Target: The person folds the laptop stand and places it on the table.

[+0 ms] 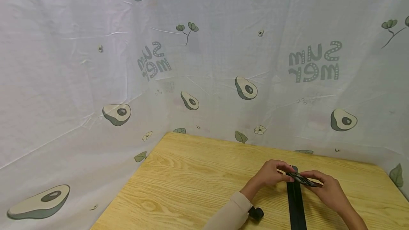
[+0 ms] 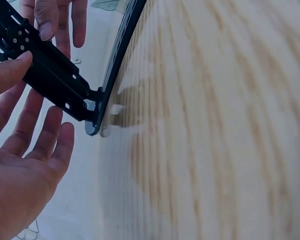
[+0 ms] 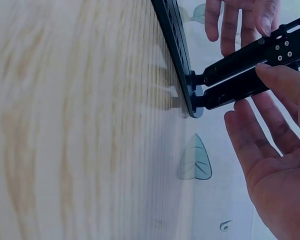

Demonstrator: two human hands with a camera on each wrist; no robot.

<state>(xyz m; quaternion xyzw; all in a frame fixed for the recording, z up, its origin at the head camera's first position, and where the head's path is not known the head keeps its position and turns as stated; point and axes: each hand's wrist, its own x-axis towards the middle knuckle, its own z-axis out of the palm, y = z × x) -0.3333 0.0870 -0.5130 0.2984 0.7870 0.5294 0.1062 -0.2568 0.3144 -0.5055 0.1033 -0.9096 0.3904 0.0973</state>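
Note:
A long black rail [image 1: 296, 203] lies flat on the wooden table [image 1: 191, 180], running toward me. A shorter black perforated arm [image 1: 301, 179] is joined to the rail's far end and lies across it. My left hand [image 1: 271, 175] holds the arm's left part, thumb on top and fingers under it. My right hand [image 1: 326, 188] holds its right part the same way. In the left wrist view the arm [image 2: 45, 67] meets the rail [image 2: 121, 52] at a joint beside my left hand [image 2: 25, 165]. The right wrist view shows the arm [image 3: 245, 67], the rail [image 3: 172, 45] and my right hand [image 3: 275, 170].
A small black cylindrical part [image 1: 256, 213] lies on the table beside my left sleeve [image 1: 228, 215]. White cloth printed with avocados [image 1: 191, 63] hangs close around the table's far and left sides. Bare tabletop stretches to the left of the hands.

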